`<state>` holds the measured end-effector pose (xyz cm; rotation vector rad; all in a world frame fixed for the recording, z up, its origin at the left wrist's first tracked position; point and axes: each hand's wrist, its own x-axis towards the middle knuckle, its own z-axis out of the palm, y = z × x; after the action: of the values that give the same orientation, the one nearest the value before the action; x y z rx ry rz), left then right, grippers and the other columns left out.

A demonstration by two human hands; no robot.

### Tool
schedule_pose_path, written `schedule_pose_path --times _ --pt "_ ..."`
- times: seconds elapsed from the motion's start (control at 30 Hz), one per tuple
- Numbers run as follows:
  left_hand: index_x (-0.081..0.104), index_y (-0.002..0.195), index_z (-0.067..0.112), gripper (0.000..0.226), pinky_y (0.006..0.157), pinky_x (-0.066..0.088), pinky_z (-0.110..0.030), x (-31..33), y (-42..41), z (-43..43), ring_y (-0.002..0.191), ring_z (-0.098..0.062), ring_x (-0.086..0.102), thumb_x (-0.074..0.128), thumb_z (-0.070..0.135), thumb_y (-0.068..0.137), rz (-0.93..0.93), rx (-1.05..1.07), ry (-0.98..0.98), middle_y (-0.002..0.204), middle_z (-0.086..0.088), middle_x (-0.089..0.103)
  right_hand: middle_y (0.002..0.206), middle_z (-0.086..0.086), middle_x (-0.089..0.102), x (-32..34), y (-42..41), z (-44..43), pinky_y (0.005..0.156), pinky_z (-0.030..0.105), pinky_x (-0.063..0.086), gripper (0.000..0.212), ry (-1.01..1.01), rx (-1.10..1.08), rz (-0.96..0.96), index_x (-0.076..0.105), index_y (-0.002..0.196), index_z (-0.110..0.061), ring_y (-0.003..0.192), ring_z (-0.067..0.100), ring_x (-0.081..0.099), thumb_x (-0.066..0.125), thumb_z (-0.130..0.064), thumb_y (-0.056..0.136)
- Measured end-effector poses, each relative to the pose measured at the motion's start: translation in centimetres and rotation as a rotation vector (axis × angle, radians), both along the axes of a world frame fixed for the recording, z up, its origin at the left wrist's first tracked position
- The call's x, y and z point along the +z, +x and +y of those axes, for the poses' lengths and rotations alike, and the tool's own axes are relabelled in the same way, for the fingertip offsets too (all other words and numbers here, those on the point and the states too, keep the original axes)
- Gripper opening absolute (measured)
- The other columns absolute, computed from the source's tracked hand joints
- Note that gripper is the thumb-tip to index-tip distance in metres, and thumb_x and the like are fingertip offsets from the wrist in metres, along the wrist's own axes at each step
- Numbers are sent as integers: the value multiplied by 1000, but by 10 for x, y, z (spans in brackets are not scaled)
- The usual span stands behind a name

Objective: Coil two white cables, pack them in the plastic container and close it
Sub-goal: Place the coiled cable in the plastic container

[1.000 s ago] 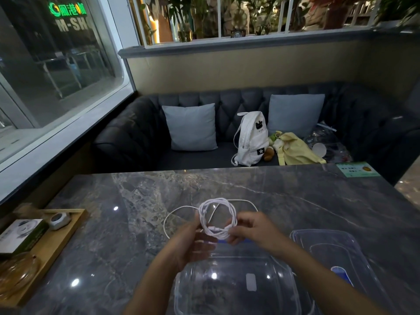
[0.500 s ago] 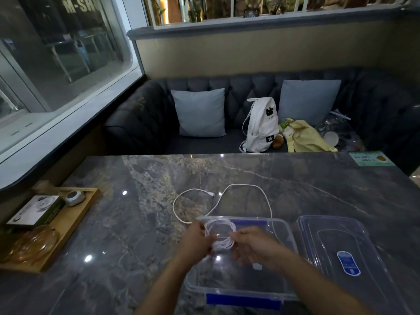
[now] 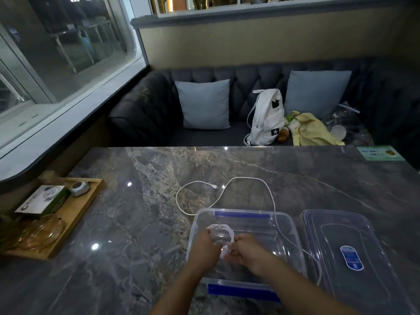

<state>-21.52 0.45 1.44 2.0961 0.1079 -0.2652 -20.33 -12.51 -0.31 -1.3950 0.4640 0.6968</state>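
Two bare hands worked inside one clear plastic container (image 3: 288, 226) w/ blue clips. The left hand (image 3: 204, 248) and right hand (image 3: 247, 252) both pinched one coiled white cable (image 3: 223, 235), fingers closed on its loops, held low in the tub. A 2nd white cable (image 3: 250, 180) lay loose and uncoiled on the table (image 3: 136, 223), curving behind the tub and down its right side. One clear lid (image 3: 368, 258) w/ a blue sticker lay flat just right of the tub. The surface was dark grey marble. At left sat one wooden tray (image 3: 75, 214). Behind: a dark tufted booth seat w/ 2 grey cushions (image 3: 204, 103), one white backpack (image 3: 266, 119); a window at left.
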Motion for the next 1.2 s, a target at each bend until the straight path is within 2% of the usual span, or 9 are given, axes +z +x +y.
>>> schedule_pose_path --times 0.17,0.27,0.4,0.47,0.57,0.7,0.93,1.03,1.2 --pt "61 113 7 38 96 48 -38 -8 5 -1 107 -21 60 66 17 77 25 -13 134 116 -10 65 99 16 65 -5 8 9 72 33 55 19 -139 69 -24 57 102 -7 85 26 64 55 -7 83" --pt "58 115 8 43 94 48 -37 -12 5 -4 105 -25 60 63 31 79 120 0 225 118 -12 64 82 12 65 -6 8 7 61 30 53 11 -259 135 -67 62 84 -13 73 22 62 55 -6 81" --pt "55 118 5 48 92 45 -35 -13 7 -4 108 -27 59 63 35 80 134 -2 287 120 -15 62 76 9 68 -6 11 1 74 36 55 12 -335 203 -125 62 71 -13 75 21 65 57 -5 77" --pt "55 119 5 44 97 44 -35 -8 11 -3 112 -25 56 61 26 81 116 -42 252 124 -13 60 68 3 65 -2 16 -2 64 29 53 12 -356 244 -180 58 68 -15 63 14 62 60 -10 79" --pt "66 90 5 19 81 49 -33 6 20 1 92 -23 63 56 20 82 42 -132 233 99 -13 70 64 -3 61 13 31 -9 50 20 45 14 -407 416 -301 59 68 -21 50 5 57 61 -15 80" --pt "60 109 9 26 76 44 -28 41 48 13 95 -24 63 55 24 88 -128 -45 261 106 -10 68 73 -3 62 51 68 -20 46 18 45 9 -345 441 -436 58 81 -23 51 4 58 58 -15 86" --pt "63 105 7 22 79 47 -30 49 107 41 91 -25 65 55 21 90 -216 -6 234 98 -11 71 89 3 65 71 123 -16 64 21 43 15 -771 504 -710 64 97 -15 77 16 59 57 -19 85" --pt "66 100 4 20 82 49 -33 25 128 45 92 -27 65 60 17 86 -100 -60 258 98 -13 71 112 11 64 52 136 -1 85 34 47 23 -888 657 -761 62 104 -12 103 27 58 50 -14 85" --pt "67 98 4 20 82 48 -29 -19 145 60 98 -28 65 66 13 80 128 -318 371 104 -17 70 123 14 58 24 152 22 93 38 44 33 -1016 940 -790 61 112 -18 113 32 54 48 -8 83"
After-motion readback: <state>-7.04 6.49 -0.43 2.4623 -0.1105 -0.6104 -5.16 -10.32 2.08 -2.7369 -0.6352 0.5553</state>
